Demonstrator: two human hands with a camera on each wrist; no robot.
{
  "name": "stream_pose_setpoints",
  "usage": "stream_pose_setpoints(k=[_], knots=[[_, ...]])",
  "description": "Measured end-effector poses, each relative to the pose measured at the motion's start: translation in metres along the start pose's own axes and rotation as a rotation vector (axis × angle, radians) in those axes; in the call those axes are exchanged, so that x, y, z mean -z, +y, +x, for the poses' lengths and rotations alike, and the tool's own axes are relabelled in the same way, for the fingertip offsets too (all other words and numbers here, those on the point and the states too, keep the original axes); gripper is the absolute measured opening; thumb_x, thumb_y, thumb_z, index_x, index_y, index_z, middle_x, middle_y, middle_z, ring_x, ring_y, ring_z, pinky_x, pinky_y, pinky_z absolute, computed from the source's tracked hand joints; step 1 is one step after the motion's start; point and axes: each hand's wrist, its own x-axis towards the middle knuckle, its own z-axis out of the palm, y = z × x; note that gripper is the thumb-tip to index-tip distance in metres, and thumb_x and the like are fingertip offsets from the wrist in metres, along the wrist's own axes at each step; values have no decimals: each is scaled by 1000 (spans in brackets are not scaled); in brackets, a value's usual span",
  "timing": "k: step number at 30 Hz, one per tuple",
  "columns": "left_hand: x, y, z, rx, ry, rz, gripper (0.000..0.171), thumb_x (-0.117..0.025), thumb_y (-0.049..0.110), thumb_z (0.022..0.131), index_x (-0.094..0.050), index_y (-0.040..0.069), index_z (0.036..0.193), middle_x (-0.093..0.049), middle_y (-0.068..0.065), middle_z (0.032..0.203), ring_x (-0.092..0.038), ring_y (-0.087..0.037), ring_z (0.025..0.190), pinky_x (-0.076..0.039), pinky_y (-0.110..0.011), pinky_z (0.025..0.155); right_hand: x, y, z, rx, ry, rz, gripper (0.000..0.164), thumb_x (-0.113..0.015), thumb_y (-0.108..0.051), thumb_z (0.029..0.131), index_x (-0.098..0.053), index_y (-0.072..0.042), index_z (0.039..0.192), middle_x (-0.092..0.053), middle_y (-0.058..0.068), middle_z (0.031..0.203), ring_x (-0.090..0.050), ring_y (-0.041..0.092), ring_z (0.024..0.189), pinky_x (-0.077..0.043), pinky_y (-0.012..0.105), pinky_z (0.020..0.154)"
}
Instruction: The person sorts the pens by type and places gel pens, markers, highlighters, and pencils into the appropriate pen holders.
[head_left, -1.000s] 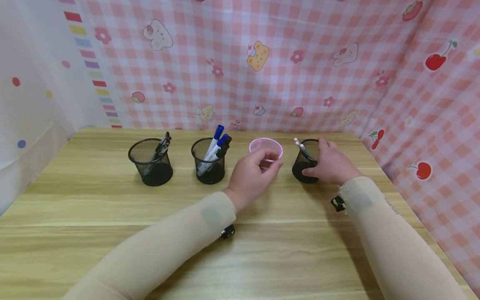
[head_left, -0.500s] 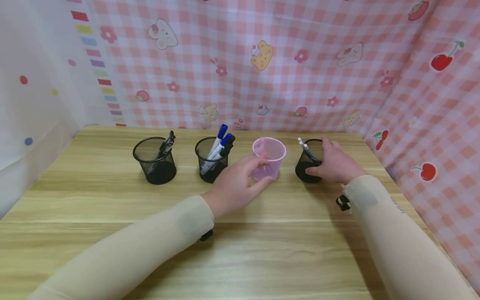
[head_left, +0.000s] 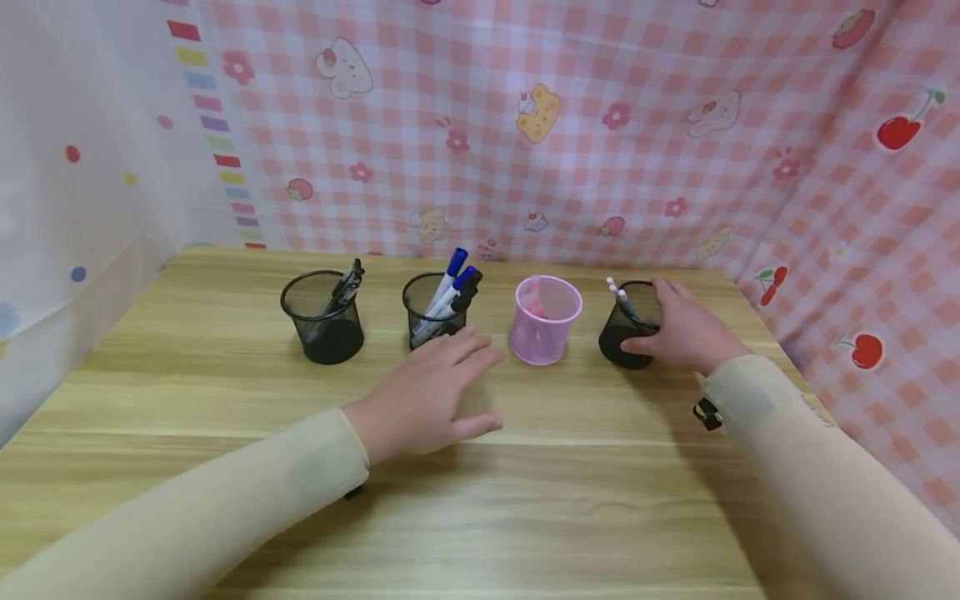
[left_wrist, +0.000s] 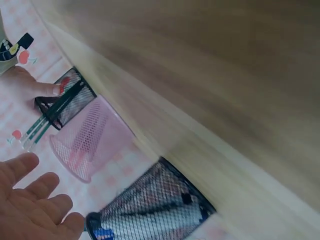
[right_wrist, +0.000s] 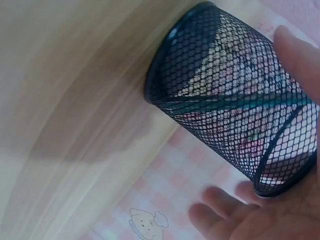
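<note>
My right hand (head_left: 686,329) holds a black mesh pen holder (head_left: 617,337) upright on the wooden table, thumb at its front and fingers round its right side. Green-bodied pens with white tips (head_left: 618,290) lean in it. My left hand (head_left: 420,398) hangs over the table with its fingers spread and holds nothing. Just behind it, partly hidden, stands a black mesh holder (head_left: 417,312) with blue-capped and black-capped markers (head_left: 453,292). Between the hands is a pink mesh holder (head_left: 542,343); something pink inside is unclear. The left wrist view shows my left hand's fingers (left_wrist: 42,185) apart from the holders.
Another black mesh holder (head_left: 330,337) with black pens (head_left: 347,287) stands at the far left of the row. Behind the wooden table (head_left: 525,500) hangs a pink checked cloth (head_left: 450,108). A similar cloth (head_left: 900,250) borders the right side.
My left hand has drawn back from the pink holder, moving left and toward me, and its fingers have spread. My right hand stays at the right black holder. The view has shifted slightly.
</note>
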Motion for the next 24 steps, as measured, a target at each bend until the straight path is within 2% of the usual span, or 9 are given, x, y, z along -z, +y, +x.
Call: stream_pose_setpoints(k=[3, 5, 7, 9, 12, 15, 19, 24], knots=[[1, -2, -8, 15, -42, 20, 80, -64, 63, 98, -49, 11, 157, -43, -16, 165, -32, -39, 158, -25, -56, 130, 1, -1, -5, 19, 36, -13, 137, -80, -65, 84, 7, 1, 167, 5, 32, 173, -13, 56, 157, -22, 70, 124], [3, -3, -13, 48, -64, 24, 82, -64, 64, 97, -48, 11, 157, -41, -16, 167, -29, -40, 159, -23, -59, 130, 2, -3, -13, 37, 68, -19, 141, -76, -73, 83, 11, 0, 166, 11, 29, 173, -6, 55, 159, -18, 69, 126], [4, -2, -17, 92, -85, 40, 85, -63, 67, 97, -45, 12, 160, -38, -16, 168, -25, -41, 160, -21, -60, 130, 4, -10, -25, 72, 114, -32, 139, -72, -76, 84, 10, 0, 166, 11, 29, 174, -2, 55, 159, -14, 69, 127], [6, -1, -21, 145, -100, 52, 89, -61, 70, 96, -42, 13, 162, -34, -16, 170, -22, -43, 161, -19, -61, 130, 5, -20, -39, 145, 189, -50, 132, -70, -73, 87, 3, 3, 167, 3, 31, 174, -5, 55, 159, -13, 68, 128], [9, 1, -26, 222, -118, 73, 97, -57, 76, 95, -35, 13, 165, -26, -19, 173, -17, -48, 161, -18, -63, 130, 2, -38, -59, 294, 320, -65, 114, -74, -57, 94, -14, 8, 165, -14, 36, 170, -14, 56, 157, -15, 68, 128], [10, 4, -29, 288, -128, 79, 102, -54, 79, 94, -30, 12, 167, -17, -21, 175, -12, -52, 160, -18, -66, 129, -8, -56, -75, 436, 415, -55, 99, -79, -42, 94, -28, 10, 161, -25, 37, 166, -22, 57, 155, -18, 68, 126], [11, 8, -32, 344, -138, 107, 105, -51, 82, 93, -27, 13, 168, -11, -23, 175, -8, -55, 159, -15, -70, 127, -28, -79, -91, 510, 411, -67, 95, -79, -42, 93, -33, 5, 161, -23, 34, 169, -19, 57, 156, -19, 70, 126], [11, 10, -33, 385, -168, 149, 108, -48, 86, 91, -25, 13, 169, -11, -25, 175, -6, -57, 158, -12, -73, 126, -52, -96, -98, 468, 270, -109, 99, -70, -57, 96, -26, -5, 167, -7, 25, 175, -4, 54, 160, -13, 75, 125]])
